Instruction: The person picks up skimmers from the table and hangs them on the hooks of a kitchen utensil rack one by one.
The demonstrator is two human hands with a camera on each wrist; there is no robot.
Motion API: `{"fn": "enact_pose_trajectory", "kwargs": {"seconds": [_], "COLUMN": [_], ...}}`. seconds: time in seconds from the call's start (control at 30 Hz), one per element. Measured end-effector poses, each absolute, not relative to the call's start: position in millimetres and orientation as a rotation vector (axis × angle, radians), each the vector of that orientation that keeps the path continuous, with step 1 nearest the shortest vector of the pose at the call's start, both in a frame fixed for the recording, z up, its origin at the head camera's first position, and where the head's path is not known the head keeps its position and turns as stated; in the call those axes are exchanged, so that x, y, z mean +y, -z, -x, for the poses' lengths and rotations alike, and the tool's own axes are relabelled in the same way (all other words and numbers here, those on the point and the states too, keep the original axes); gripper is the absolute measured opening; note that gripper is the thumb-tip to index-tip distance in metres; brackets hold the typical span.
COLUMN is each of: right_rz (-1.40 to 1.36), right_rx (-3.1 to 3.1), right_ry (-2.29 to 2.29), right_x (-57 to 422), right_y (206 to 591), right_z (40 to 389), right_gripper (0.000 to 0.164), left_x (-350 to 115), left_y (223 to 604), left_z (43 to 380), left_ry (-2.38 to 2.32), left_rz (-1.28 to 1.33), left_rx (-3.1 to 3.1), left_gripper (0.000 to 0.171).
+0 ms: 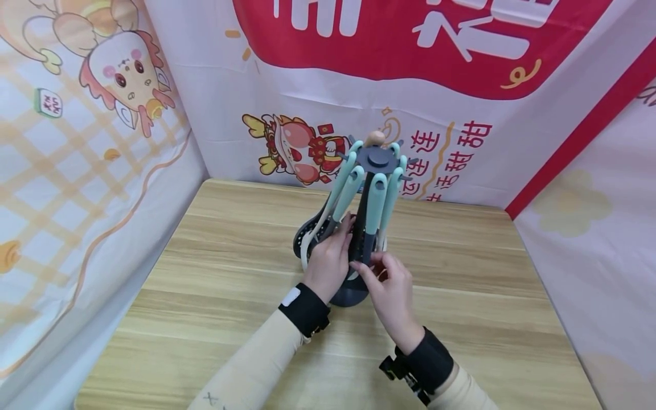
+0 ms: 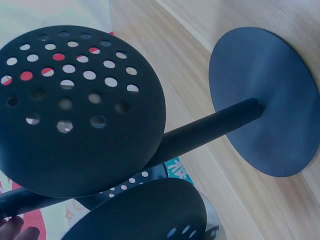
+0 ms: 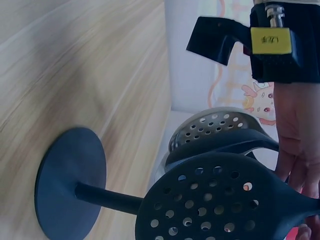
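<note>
A dark utensil stand (image 1: 378,162) stands upright, its pole (image 2: 215,131) rising from a round base (image 2: 280,65). Around its top hang several kitchen utensils with teal handles (image 1: 376,199). One is a dark skimmer (image 3: 200,200) with round holes. My right hand (image 1: 393,290) pinches the lower shaft of a front utensil, apparently this skimmer, between thumb and fingers. On the pole's left side, my left hand (image 1: 328,265) reaches among the utensils with its fingers extended, touching them. Its fingertips are partly hidden, and what lies beneath them is unclear.
The stand rests on a light wood-grain table (image 1: 230,250). Printed cloth (image 1: 205,85) hangs behind and along both sides. Both wrists wear black bands (image 1: 425,359) with small cameras. A second perforated utensil (image 3: 215,125) hangs close behind the skimmer.
</note>
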State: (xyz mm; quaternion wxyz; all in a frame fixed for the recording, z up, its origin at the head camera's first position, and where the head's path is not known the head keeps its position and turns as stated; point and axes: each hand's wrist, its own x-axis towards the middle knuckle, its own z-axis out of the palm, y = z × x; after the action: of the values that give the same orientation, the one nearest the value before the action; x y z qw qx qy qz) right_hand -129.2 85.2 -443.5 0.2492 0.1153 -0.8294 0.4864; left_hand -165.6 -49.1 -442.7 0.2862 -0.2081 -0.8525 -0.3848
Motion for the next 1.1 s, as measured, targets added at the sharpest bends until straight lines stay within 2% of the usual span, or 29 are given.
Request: {"fn": "enact_pose_trajectory", "kwargs": {"seconds": [0.33, 0.77, 1.1], "right_rz": [-0.381, -0.433, -0.434], "right_rx": [-2.252, -2.257, -2.203], "right_ry": [-1.294, -1.254, -1.266], "right_x": [87, 84, 83], "right_y": [448, 452, 456], "right_z": [135, 132, 133], "right_gripper": [0.020, 0.029, 0.037], "left_x": [-47, -44, -47], "left_y": [442, 443, 446], "left_z": [157, 146, 134], "left_ry": [1.269, 1.286, 1.233], "left_rz": [0.524, 0.538, 0.533], "left_rx": [-2.231, -2.234, -2.164], "left_gripper": [0.042, 0.066, 0.054]}}
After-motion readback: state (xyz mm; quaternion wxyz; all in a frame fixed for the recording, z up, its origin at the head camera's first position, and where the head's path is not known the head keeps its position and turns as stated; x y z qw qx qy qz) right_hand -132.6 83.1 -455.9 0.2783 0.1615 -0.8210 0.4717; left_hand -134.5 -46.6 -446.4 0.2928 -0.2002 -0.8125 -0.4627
